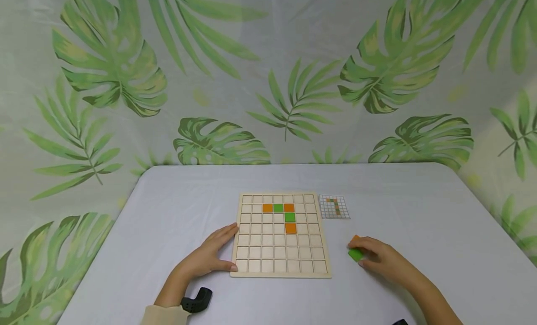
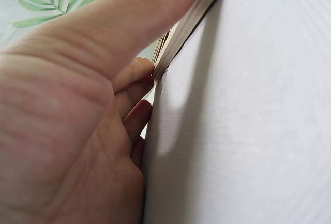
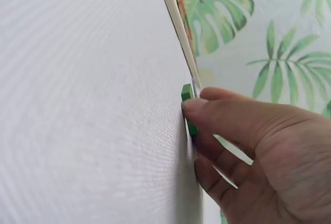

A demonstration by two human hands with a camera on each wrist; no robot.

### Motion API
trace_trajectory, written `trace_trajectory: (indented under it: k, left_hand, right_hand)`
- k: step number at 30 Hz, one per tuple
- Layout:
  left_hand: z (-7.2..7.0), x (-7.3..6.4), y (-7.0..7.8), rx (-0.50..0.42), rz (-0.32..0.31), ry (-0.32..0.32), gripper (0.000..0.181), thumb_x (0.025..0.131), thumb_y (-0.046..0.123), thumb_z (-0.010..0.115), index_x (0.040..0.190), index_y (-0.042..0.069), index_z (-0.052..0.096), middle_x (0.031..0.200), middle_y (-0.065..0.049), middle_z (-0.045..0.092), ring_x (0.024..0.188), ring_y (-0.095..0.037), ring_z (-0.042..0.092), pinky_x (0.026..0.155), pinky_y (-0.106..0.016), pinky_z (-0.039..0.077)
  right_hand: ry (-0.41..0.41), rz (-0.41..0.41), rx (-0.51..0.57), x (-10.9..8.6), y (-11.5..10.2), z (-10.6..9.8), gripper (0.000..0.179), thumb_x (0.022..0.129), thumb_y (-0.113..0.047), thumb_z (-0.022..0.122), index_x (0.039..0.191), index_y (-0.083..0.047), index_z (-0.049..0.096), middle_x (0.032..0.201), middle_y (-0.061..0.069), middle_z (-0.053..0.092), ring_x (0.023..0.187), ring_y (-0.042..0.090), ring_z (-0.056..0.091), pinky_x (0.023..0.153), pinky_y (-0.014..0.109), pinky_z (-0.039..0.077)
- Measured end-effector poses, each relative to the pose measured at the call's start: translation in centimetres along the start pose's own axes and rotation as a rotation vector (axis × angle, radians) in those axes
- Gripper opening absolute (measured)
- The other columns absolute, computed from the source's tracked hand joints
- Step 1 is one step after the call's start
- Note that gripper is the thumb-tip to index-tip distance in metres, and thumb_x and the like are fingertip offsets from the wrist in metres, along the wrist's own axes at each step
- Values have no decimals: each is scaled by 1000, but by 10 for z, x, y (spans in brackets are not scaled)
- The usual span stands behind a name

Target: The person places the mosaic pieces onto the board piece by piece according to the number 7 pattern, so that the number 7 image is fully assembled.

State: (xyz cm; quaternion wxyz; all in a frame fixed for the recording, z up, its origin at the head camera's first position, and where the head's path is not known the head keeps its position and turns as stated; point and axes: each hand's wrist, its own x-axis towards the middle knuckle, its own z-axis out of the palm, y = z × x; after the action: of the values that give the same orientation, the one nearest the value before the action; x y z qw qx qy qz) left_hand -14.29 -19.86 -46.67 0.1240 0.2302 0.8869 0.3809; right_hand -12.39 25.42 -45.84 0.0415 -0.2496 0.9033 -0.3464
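Observation:
A pale wooden grid board [image 1: 267, 253] lies on the table, with orange tiles and green tiles set in an upside-down L near its top. My left hand [image 1: 207, 254] rests along the board's left edge, fingertips on the upper side edge and thumb [image 1: 226, 266] by the lower corner. Off the board's right side, my right hand [image 1: 383, 259] pinches a green square tile [image 1: 355, 254] close over the table. An orange tile [image 1: 356, 238] peeks out beyond its index finger, mostly hidden. In the right wrist view the thumb lies against the green tile [image 3: 186, 91].
A small printed grid card [image 1: 341, 213] with an orange and green pattern lies beside the board's upper right corner. White cloth covers the table [image 1: 189, 190]. A leaf-patterned curtain [image 1: 293, 45] stands behind it. A black wrist device [image 1: 198, 300] sits at the left wrist.

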Motion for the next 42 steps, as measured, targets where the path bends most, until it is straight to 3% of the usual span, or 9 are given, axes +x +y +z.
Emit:
trace_trajectory:
  k: [7, 13, 20, 26, 34, 42]
  left_hand:
    - [1, 0, -1, 9, -1, 4, 100, 62, 44, 76, 142, 9, 26, 148, -4, 19, 133, -29, 11, 103, -52, 12]
    - [1, 0, -1, 9, 1, 1, 100, 63, 44, 76, 142, 9, 26, 148, -4, 18, 133, -29, 11, 103, -52, 13]
    - [1, 0, -2, 9, 10, 7, 100, 63, 43, 76, 142, 9, 27, 148, -5, 19, 133, -29, 11, 103, -52, 12]
    - [1, 0, -2, 7, 12, 6, 100, 63, 44, 76, 142, 9, 26, 148, -4, 19, 133, -29, 11, 103, -52, 12]
    - [0, 0, -1, 17, 4, 4, 100, 63, 44, 76, 142, 9, 26, 148, -4, 19, 134, -28, 11, 103, -51, 12]
    - [0, 0, -1, 16, -5, 1, 100, 62, 43, 76, 142, 10, 26, 148, -2, 18, 134, -27, 10, 104, -50, 12]
  right_hand:
    - [17, 27, -22, -1, 1, 2, 33, 76, -9, 70, 108, -9, 62, 108, 2, 56, 96, 11, 53, 83, 21, 44]
    - [36, 47, -19, 4, -11, 5, 30, 77, -19, 70, 105, -10, 62, 109, 4, 55, 101, 27, 53, 84, 34, 45]
    - [85, -58, -49, 20, -22, 10, 32, 76, -10, 71, 107, -12, 60, 105, -6, 55, 94, 11, 53, 77, 28, 47]
    - [115, -84, -16, 40, -34, 13, 34, 78, -7, 69, 111, -10, 60, 106, -5, 55, 90, 15, 54, 72, 31, 48]
    - [146, -188, 70, 74, -52, 33, 33, 79, -5, 67, 111, -5, 62, 105, 1, 55, 85, 19, 52, 68, 31, 47]
    - [77, -109, 147, 95, -60, 62, 32, 80, -17, 67, 110, -8, 61, 104, -2, 55, 89, 14, 54, 77, 26, 47]
